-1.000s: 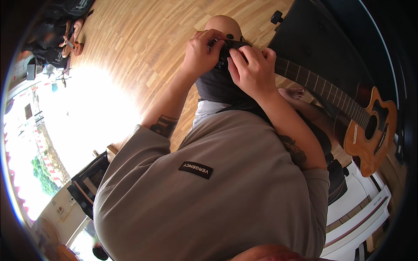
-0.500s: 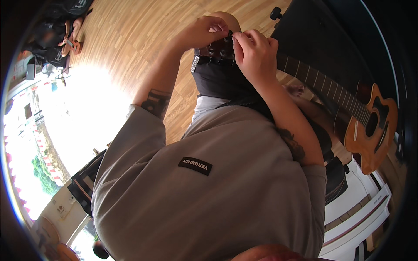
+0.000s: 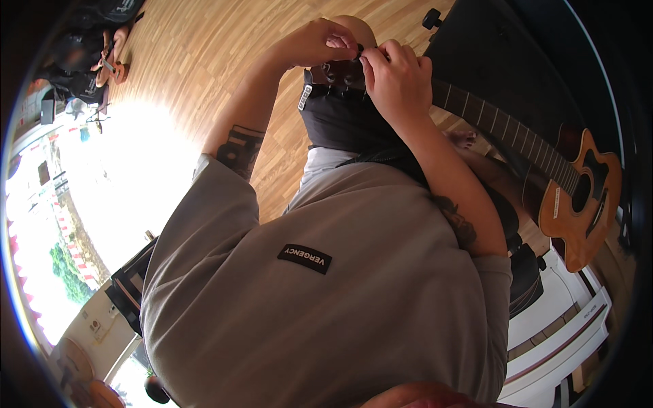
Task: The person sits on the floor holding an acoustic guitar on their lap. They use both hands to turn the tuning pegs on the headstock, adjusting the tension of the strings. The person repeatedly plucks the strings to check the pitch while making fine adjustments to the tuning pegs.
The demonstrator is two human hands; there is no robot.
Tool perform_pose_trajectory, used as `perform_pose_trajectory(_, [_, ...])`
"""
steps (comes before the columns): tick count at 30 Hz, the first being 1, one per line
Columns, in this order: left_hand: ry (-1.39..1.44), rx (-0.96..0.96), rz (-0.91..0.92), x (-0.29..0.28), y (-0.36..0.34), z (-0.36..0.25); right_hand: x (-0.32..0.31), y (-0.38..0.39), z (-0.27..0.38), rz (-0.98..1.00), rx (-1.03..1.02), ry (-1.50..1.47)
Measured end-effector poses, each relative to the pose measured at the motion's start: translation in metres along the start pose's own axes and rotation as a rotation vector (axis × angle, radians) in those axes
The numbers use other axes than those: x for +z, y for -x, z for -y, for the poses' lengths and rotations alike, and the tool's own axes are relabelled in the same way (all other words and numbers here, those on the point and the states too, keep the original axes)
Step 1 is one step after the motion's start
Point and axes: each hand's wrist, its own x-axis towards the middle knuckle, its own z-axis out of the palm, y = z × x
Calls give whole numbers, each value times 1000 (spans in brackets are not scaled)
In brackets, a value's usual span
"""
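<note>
An acoustic guitar (image 3: pixel 568 217) with a pale wooden body lies to the right, its neck (image 3: pixel 500 126) running left toward my knee. Its dark headstock (image 3: pixel 333 70) with metal tuning posts rests over my black-clad thigh (image 3: pixel 340 122). At the headstock's far edge, my left hand (image 3: pixel 316 46) has its thumb and fingertips pinched at a small black tuning peg (image 3: pixel 360 49). Right beside it, my right hand (image 3: pixel 394 78) bends over the headstock, thumb and forefinger pressed together. Whatever sits between those right fingertips is too small to make out. No strings are discernible along the fretboard.
A large black case-like object (image 3: pixel 517 54) stands beyond the neck at the upper right. A white keyboard-like instrument (image 3: pixel 564 340) is at the lower right. Far left, another person (image 3: pixel 75 64) sits with a small guitar (image 3: pixel 117 71). Wooden floor (image 3: pixel 197 61) spreads ahead.
Both hands have shifted very slightly up and away, staying at the same tuning peg. More of the headstock's near side shows. The guitar body has barely moved.
</note>
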Motion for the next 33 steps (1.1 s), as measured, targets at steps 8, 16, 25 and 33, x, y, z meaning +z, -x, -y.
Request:
perform_pose_trajectory(8, [-26, -11, -16, 6, -12, 8, 0, -3, 1, 26, 36, -28])
perform_pose_trajectory(16, [21, -211, 98, -3, -19, 7, -3, -4, 3, 75, 63, -21])
perform_pose_trajectory(25, [116, -451, -1, -1, -19, -13, -3, -3, 3, 71, 65, -20])
perform_pose_trajectory(33, [94, -458, 54, -3, -22, -19, -1, -3, 2, 58, 58, -21])
